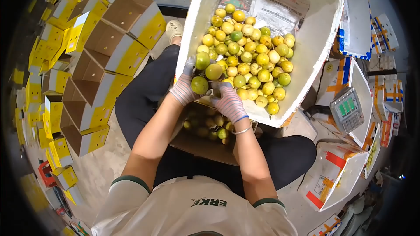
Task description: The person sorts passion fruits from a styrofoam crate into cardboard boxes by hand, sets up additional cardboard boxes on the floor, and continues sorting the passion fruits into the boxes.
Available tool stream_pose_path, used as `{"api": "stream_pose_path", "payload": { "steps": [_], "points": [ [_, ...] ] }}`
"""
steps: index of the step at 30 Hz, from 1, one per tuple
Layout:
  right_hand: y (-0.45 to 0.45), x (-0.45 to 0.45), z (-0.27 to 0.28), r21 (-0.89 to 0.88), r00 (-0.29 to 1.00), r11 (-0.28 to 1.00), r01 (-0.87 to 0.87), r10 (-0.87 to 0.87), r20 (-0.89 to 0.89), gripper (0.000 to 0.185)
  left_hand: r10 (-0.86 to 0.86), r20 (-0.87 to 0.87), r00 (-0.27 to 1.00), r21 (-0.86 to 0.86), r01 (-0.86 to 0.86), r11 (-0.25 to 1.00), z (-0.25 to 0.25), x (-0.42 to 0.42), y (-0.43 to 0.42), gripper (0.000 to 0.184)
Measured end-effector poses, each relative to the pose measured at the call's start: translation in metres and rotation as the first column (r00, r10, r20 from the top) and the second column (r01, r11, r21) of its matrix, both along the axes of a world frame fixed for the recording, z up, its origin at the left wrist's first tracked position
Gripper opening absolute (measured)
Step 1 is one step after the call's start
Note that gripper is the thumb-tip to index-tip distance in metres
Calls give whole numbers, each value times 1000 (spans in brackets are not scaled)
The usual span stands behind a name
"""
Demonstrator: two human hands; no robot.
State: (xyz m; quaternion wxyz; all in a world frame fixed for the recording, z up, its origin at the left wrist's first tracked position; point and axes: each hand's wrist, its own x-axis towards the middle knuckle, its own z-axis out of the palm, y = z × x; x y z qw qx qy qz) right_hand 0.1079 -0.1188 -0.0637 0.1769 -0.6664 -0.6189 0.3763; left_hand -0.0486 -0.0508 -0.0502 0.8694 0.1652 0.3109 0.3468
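Note:
Both my hands wear striped knit gloves and meet at the near rim of a white foam box (321, 48). My left hand (183, 88) is closed around several round yellow-green passion fruits, one large green passion fruit (200, 85) lowest among them. Close beside it, my right hand (229, 104) has its fingers curled at the rim; what they grip is hidden. Inside the foam box lies a heap of passion fruits (256, 63) on newspaper (280, 11). Below my hands, between my legs, an open cardboard box (203, 148) holds more passion fruits, partly in shadow.
Rows of open yellow-and-white cardboard boxes (127, 54) stand on the left. To the right are a scale display (347, 110) with green screens and several taped foam boxes (334, 172). Another foam box (356, 17) edged in blue tape sits at the upper right.

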Motion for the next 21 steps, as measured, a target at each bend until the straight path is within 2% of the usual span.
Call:
{"api": "stream_pose_path", "payload": {
  "steps": [1, 2, 3, 4, 5, 6, 7, 8, 9, 10, 12, 13, 14, 15, 16, 18, 21],
  "points": [
    [2, -2, -4, 38, 998, 999, -32, 30, 51, 38, 15, 190, 982, -129, 9, 992, 6, -5, -4, 71],
    [6, -1, -17, 76, 993, 995, -61, 53, 106, 34, -17, 208, 978, -102, 39, 994, 6, -9, -7, 72],
    [16, 8, -49, 201, 993, 974, -107, 94, 73, 28, -53, 226, 973, -74, 72, 995, 5, -13, -11, 72],
    [9, 18, -46, 143, 947, 984, 105, -55, -316, 29, 15, 154, 988, -74, -3, 997, 26, -7, -19, 72],
    [0, 25, -32, 11, 737, 961, 275, -203, -645, 30, -26, 154, 988, -22, 30, 999, 30, -10, -24, 73],
    [-11, 32, -19, -429, 163, 866, 257, -476, -864, 37, -69, 153, 986, 28, 66, 997, 34, -12, -28, 74],
    [-20, 32, -11, -471, -19, 843, 259, -483, -875, 41, -81, 139, 987, 42, 76, 996, 42, -10, -31, 73],
    [-28, 31, -3, -513, -204, 819, 259, -472, -857, 46, -55, 74, 996, 146, 44, 988, 52, -3, -38, 70],
    [-37, 31, 4, -534, -239, 813, 233, -485, -841, 53, -29, 14, 999, 250, 25, 968, 59, 4, -45, 68],
    [-46, 28, 9, -506, -295, 838, 203, -441, -848, 63, -68, -54, 996, 350, 83, 933, 47, 5, -45, 60],
    [-64, 21, 47, -503, -207, 840, 203, -465, -861, 83, -223, -316, 922, 433, 350, 831, 62, 18, -53, 57],
    [-69, 16, 43, -457, -275, 875, 157, -406, -872, 88, -169, -505, 847, 561, 471, 681, 69, 21, -59, 60],
    [-77, 15, 43, -409, -267, 897, 165, -359, -894, 89, -19, -707, 707, 619, 632, 467, 79, 24, -65, 60],
    [-85, 13, 43, -360, -259, 918, 167, -311, -914, 90, 195, -816, 544, 577, 780, 243, 86, 26, -69, 60],
    [-92, 11, 43, -357, -283, 918, 170, -301, -911, 91, 194, -810, 553, 585, 775, 237, 86, 28, -74, 68],
    [-104, 10, 40, -438, -421, 883, 168, -338, -842, 92, 6, -742, 671, 621, 683, 385, 93, 27, -77, 69],
    [-115, 12, 55, -353, -616, 933, 70, -238, -751, 86, -216, -456, 863, 642, 488, 591, 89, 26, -74, 68]
  ]
}}
